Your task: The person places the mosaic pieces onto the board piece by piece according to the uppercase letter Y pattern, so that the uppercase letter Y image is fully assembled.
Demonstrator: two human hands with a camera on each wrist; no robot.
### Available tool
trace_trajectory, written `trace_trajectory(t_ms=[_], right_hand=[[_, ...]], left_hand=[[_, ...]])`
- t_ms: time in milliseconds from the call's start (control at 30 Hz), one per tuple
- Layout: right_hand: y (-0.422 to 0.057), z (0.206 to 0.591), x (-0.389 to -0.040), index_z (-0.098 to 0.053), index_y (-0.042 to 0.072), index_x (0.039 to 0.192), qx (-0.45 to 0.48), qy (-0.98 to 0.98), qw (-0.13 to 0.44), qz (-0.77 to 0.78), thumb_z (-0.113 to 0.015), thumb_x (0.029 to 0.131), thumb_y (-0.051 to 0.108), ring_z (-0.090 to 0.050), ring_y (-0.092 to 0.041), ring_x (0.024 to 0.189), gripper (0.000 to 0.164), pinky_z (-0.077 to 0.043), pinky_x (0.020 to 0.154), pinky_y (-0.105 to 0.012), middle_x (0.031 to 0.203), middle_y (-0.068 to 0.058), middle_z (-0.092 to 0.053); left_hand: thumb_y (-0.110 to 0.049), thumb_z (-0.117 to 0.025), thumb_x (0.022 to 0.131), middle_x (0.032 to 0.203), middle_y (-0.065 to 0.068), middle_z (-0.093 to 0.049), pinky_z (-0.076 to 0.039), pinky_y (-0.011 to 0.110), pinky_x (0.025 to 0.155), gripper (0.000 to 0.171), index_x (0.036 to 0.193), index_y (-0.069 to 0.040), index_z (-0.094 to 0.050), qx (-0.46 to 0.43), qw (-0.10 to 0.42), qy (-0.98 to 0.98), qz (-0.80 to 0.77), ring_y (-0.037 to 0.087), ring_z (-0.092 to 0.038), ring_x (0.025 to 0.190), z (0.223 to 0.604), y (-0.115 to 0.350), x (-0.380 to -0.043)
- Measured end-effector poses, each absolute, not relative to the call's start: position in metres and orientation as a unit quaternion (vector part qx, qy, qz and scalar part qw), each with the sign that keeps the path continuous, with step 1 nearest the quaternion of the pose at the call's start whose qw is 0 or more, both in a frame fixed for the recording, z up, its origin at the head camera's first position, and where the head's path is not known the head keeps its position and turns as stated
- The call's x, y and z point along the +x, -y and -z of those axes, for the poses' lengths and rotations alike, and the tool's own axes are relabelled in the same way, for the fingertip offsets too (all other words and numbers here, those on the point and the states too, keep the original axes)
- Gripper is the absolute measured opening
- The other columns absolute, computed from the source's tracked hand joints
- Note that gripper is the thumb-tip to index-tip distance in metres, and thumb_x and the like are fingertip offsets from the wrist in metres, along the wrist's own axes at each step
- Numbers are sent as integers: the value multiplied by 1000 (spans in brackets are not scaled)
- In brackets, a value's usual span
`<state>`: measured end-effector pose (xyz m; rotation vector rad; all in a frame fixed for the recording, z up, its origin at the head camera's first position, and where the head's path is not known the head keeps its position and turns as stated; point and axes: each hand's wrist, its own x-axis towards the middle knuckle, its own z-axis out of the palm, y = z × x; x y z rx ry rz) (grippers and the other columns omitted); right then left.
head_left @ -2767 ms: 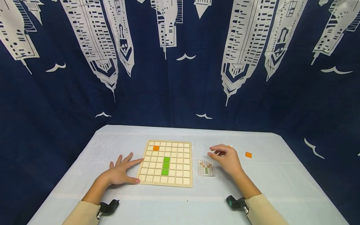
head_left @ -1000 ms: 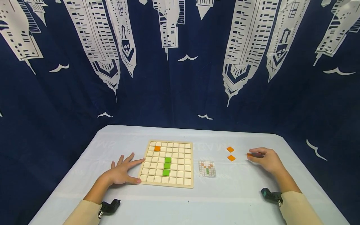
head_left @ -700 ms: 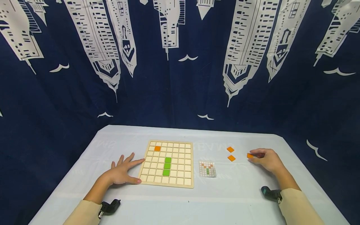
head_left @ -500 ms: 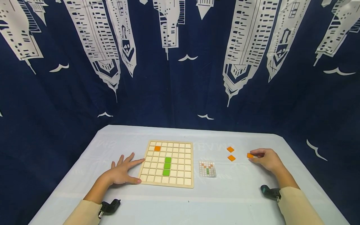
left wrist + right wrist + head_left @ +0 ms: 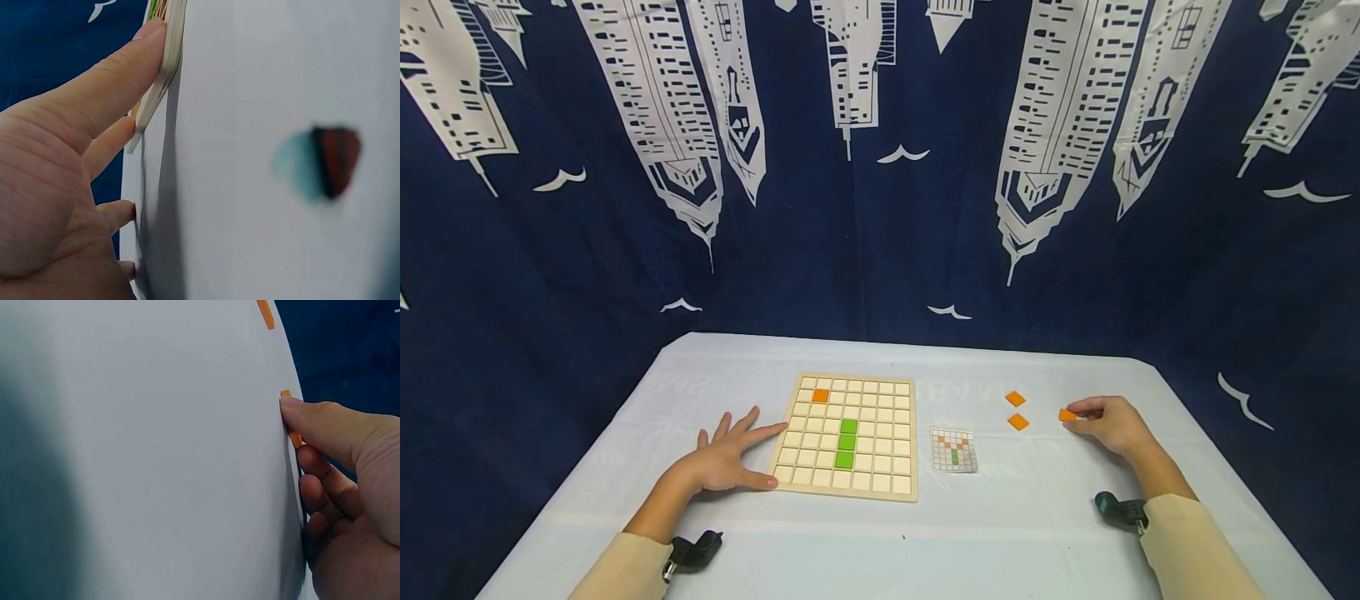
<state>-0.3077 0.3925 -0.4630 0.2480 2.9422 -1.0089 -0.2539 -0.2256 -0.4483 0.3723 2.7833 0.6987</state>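
Observation:
On the white table lies a wooden grid board (image 5: pixel 880 427) holding one orange square tile (image 5: pixel 821 396) and a column of green square tiles (image 5: pixel 847 442). My left hand (image 5: pixel 724 460) spreads its fingers beside the board, thumb and index fingertip touching its left edge. In the left wrist view the thumb (image 5: pixel 119 72) presses on the board's rim (image 5: pixel 164 81). My right hand (image 5: pixel 1111 427) pinches an orange square tile (image 5: pixel 1067 415) between thumb and fingers, low over the table at the right. The same tile (image 5: pixel 285 394) shows past the thumb in the right wrist view.
Two loose orange tiles (image 5: pixel 1016 398) lie between the board and my right hand. A small pattern card (image 5: pixel 954 451) with a printed grid of orange and green squares sits right of the board. Behind the table (image 5: pixel 895 550) hangs a dark blue cloth (image 5: pixel 850 250) printed with white buildings.
My right hand has moved right from beside the card to the far orange tile and taken it between thumb and fingers. For the last half second it hardly moves. The left hand stays at the board.

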Motion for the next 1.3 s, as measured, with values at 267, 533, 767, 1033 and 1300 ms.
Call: trace_trajectory(t_ms=[267, 533, 767, 1033, 1300], right_hand=[[-392, 462, -306, -72, -4, 118, 71, -947, 3, 312, -82, 87, 22, -53, -27, 90, 41, -43, 70, -31, 109, -21, -68], [-388, 459, -299, -73, -2, 118, 57, -949, 1, 310, -83, 86, 24, -53, -27, 90, 42, -43, 72, -32, 108, -20, -70], [-383, 459, -292, -74, 0, 117, 37, -950, -4, 311, -83, 86, 25, -58, -26, 90, 41, -46, 73, -29, 109, -17, -73], [-375, 463, -284, -75, 2, 116, 14, -948, -22, 318, -85, 85, 24, -58, -23, 86, 39, -49, 68, -24, 101, -10, -75], [-357, 460, -273, -76, 0, 111, -23, -943, -45, 330, -84, 85, 20, -62, -15, 79, 34, -52, 65, -21, 97, -9, -77]], left_hand=[[-56, -88, 69, 168, 30, -15, 1, 90, 105, 100, 155, -26, -46, 128, 124, -956, -233, 68, 1, 148, 449, 226, -254], [-57, -88, 69, 168, 30, -14, 2, 90, 105, 101, 155, -26, -45, 127, 126, -956, -233, 67, 2, 149, 449, 226, -256], [-56, -88, 69, 168, 30, -13, 2, 90, 104, 101, 155, -25, -46, 127, 126, -954, -241, 68, 3, 148, 448, 226, -255], [-55, -89, 69, 168, 32, -14, 2, 90, 104, 100, 155, -25, -46, 132, 123, -954, -240, 69, 2, 148, 448, 226, -254], [-56, -89, 69, 168, 31, -14, 2, 90, 105, 100, 155, -25, -47, 129, 124, -954, -240, 68, 3, 148, 449, 226, -254]])
